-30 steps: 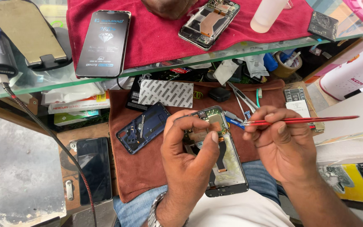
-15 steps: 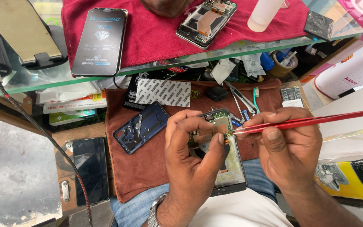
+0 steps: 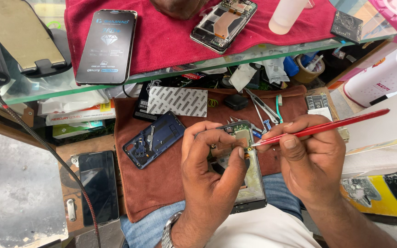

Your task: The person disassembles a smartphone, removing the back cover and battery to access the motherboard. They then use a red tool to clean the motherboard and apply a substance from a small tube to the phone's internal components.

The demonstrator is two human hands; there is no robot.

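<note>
Head view, looking down at my lap: my left hand [image 3: 210, 177] grips an opened phone [image 3: 244, 170] with its back removed, fingers curled over its top edge and thumb pressed on its side, holding it above the brown cloth [image 3: 161, 183] spread over my knees. My right hand [image 3: 311, 160] pinches red tweezers [image 3: 322, 128] between thumb and forefinger, their tip touching the upper part of the phone, just beside my left thumb. On the cloth to the left of the phone lies a blue phone frame [image 3: 153, 140], and beyond that, off the cloth, a dark phone [image 3: 99, 186] rests face up. Behind the phone, on the far part of the cloth, sit a patterned grey card [image 3: 178, 101], a small black box [image 3: 235, 101] and metal tweezers [image 3: 263, 106]. Farther back still, a glass shelf [image 3: 19, 96] carries a red towel [image 3: 161, 41], on which lie a black screen-protector pack [image 3: 107, 46] and another opened phone [image 3: 224, 24]. A braided cable [image 3: 47, 147] runs down well to the left of the phone.
</note>
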